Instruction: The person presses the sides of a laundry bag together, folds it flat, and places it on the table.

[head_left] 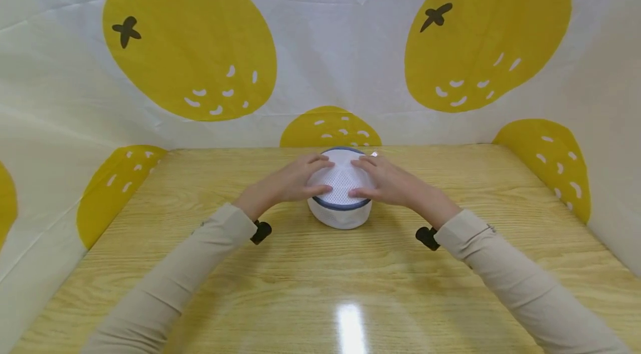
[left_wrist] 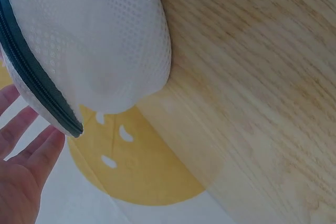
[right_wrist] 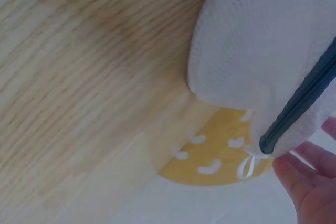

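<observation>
A round white mesh pouch [head_left: 341,210] with a dark blue zipper rim stands on the wooden table [head_left: 320,281] near its far edge. My left hand [head_left: 294,181] lies on the pouch's left side, fingers over the top and thumb at the near rim. My right hand [head_left: 389,181] mirrors it on the right side. The left wrist view shows the pouch [left_wrist: 94,40] and its zipper [left_wrist: 37,82], with the straight fingers [left_wrist: 26,150] of my left hand beside it. In the right wrist view the pouch [right_wrist: 257,40] has a small white ribbon [right_wrist: 249,163] at the zipper end, next to my right fingers [right_wrist: 310,177].
White fabric walls printed with large yellow fruit [head_left: 190,42] close the table in at the back and on both sides. Black wrist mounts [head_left: 260,231] sit under each beige sleeve. A glare spot [head_left: 350,326] shows on the near tabletop.
</observation>
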Action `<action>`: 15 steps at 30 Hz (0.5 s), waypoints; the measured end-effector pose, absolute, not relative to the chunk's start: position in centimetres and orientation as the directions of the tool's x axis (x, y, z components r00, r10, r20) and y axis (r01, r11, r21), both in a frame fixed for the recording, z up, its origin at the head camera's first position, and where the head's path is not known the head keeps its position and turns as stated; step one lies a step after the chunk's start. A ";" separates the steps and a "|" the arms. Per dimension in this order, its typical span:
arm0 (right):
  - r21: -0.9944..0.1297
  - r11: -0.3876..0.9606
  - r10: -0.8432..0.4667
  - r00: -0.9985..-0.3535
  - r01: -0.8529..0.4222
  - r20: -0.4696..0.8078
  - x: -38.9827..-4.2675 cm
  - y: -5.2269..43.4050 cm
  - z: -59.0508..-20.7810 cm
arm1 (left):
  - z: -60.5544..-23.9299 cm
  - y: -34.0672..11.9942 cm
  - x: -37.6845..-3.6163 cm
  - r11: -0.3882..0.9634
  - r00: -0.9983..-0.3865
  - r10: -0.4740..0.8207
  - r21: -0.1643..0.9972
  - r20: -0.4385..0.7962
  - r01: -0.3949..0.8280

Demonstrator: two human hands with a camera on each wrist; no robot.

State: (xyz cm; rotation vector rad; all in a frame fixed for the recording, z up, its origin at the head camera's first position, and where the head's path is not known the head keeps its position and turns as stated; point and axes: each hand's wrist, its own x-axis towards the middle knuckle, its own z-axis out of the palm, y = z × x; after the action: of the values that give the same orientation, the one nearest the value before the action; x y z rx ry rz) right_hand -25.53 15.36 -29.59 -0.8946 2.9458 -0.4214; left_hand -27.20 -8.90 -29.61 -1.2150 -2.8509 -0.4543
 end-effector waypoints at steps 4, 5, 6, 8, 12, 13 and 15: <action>-0.274 0.807 -0.540 -0.841 -0.524 0.019 -25.6 15.4 -30.3 | -30.0 -8.9 -27.1 0.683 -0.719 0.691 0.260 0.072 0.682; -0.277 0.808 -0.538 -0.843 -0.521 0.014 -25.7 15.3 -30.5 | -30.1 -8.9 -27.0 0.687 -0.721 0.689 0.259 0.064 0.679; -0.280 0.811 -0.534 -0.846 -0.514 0.005 -25.7 15.3 -30.7 | -30.2 -8.9 -27.0 0.689 -0.723 0.689 0.259 0.059 0.677; -0.282 0.816 -0.528 -0.849 -0.505 -0.006 -25.7 15.3 -31.0 | -30.6 -8.9 -27.1 0.692 -0.724 0.688 0.253 0.051 0.676; -0.282 0.819 -0.525 -0.851 -0.500 -0.017 -25.6 15.1 -31.5 | -31.2 -8.8 -27.2 0.700 -0.728 0.685 0.249 0.032 0.669; -0.280 0.820 -0.524 -0.852 -0.498 -0.019 -25.6 15.1 -31.6 | -31.3 -8.7 -27.3 0.703 -0.731 0.682 0.251 0.026 0.665; -0.282 0.821 -0.523 -0.852 -0.496 -0.023 -25.6 15.1 -31.9 | -31.6 -8.6 -27.3 0.709 -0.735 0.678 0.255 0.012 0.658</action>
State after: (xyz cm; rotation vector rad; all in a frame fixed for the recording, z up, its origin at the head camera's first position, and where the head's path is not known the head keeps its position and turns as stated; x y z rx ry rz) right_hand -25.58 15.11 -31.88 -0.8138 2.9027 -0.4083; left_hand -27.35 -8.61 -31.60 -1.1670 -2.9793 -0.3943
